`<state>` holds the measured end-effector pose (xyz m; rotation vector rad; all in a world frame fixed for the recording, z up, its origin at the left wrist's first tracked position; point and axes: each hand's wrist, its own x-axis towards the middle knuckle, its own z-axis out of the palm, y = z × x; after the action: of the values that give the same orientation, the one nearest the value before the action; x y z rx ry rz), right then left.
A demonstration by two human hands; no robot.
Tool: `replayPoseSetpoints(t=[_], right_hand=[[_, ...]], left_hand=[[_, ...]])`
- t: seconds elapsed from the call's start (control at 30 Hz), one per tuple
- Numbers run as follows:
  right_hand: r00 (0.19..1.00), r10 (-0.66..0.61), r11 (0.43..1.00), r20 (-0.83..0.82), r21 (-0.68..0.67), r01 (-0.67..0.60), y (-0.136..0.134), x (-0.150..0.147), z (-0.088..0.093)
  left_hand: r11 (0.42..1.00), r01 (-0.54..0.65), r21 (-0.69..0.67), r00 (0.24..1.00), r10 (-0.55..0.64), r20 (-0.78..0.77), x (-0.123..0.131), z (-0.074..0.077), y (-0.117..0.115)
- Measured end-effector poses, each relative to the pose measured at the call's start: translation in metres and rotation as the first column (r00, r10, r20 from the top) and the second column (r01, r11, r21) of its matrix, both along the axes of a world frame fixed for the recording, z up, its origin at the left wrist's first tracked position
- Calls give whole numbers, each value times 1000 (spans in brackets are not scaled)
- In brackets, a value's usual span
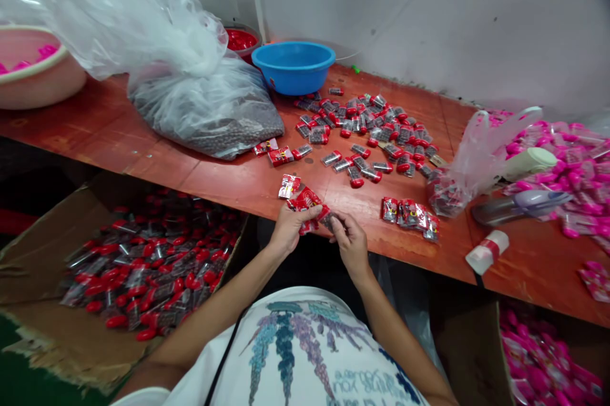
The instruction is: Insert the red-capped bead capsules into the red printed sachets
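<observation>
My left hand (pixel 288 228) is closed on a small stack of red printed labels (pixel 307 201) at the near edge of the red-brown table (pixel 143 139). My right hand (pixel 350 237) is beside it, pinching a small clear tube with dark contents (pixel 330 222) against the labels. The two hands touch each other over the table edge. More red labels (pixel 410 213) lie just right of my right hand. Several filled tubes with red caps (pixel 372 133) are spread across the table beyond my hands.
A clear plastic bag of dark beads (pixel 210 114) lies at the left, a blue basin (pixel 293 66) behind it, a pink basin (pixel 33 69) at far left. A cardboard box of red-capped tubes (pixel 147 260) sits below left. Pink-capped tubes (pixel 572 164), a heat tool (pixel 519 206) and a small bag (pixel 471 158) lie right.
</observation>
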<state>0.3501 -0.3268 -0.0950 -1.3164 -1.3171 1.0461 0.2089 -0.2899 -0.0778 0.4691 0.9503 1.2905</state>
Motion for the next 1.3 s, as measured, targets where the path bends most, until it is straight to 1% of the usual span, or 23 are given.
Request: replayPoseSetpoints(t=[0.07,0.17,0.2,0.23,0.3,0.4,0.47,0.53,0.6,0.67,0.77,0.87,0.97,1.03,1.1,1.2,1.3], right_hand=[[999,37,999,39,33,-38,0,1,-1],[981,151,985,125,70,-160,1,2,-1],[975,165,980,148,89,-179,2,2,0],[974,160,977,163,113,-179,2,2,0],[979,114,978,170,157,-141,1,0,-1],[988,61,982,142,167,-85,-3,-4,-4],[994,54,989,93,129,-66,-5,-5,-6],[999,41,998,-5,52,-41,-6,-6,-7],[992,-4,1000,-126,-27,1,-6,-4,-8],[977,-56,996,-207,-74,41,-5,-2,-7],[972,-70,994,-223,-97,49,-4,2,-3],[972,-51,992,-230,-121,23,-5,4,4],[967,-41,989,-250,-148,4,-7,5,8],[975,-42,993,-219,-121,16,-7,6,9],[988,-45,998,-147,-58,36,-7,7,11],[998,-56,997,-29,47,57,-8,8,16],[996,-77,990,33,123,73,-9,8,23]], left_hand=[[1000,-2,3,1000,2,-6,0,0,-1],[1000,29,-9,1000,-29,1,1,0,-1],[999,40,-16,999,-40,4,2,0,-2],[999,43,-22,999,-43,7,3,0,-2],[999,26,-32,1000,-25,18,5,-1,-4],[999,-16,-48,998,18,55,10,-1,-7],[998,-28,-59,996,33,81,12,-1,-9],[998,-22,-52,996,26,89,13,0,-11],[999,17,-35,997,-14,73,14,0,-11],[998,58,-14,998,-57,38,13,2,-11],[997,68,47,998,-67,-20,12,3,-11],[993,41,108,998,-35,-54,12,5,-11],[992,32,118,998,-25,-62,12,7,-11],[992,40,123,998,-32,-62,12,9,-11],[989,40,140,997,-32,-64,12,10,-11],[987,23,158,997,-12,-72,12,11,-12],[986,-13,164,996,27,-85,12,9,-13]])
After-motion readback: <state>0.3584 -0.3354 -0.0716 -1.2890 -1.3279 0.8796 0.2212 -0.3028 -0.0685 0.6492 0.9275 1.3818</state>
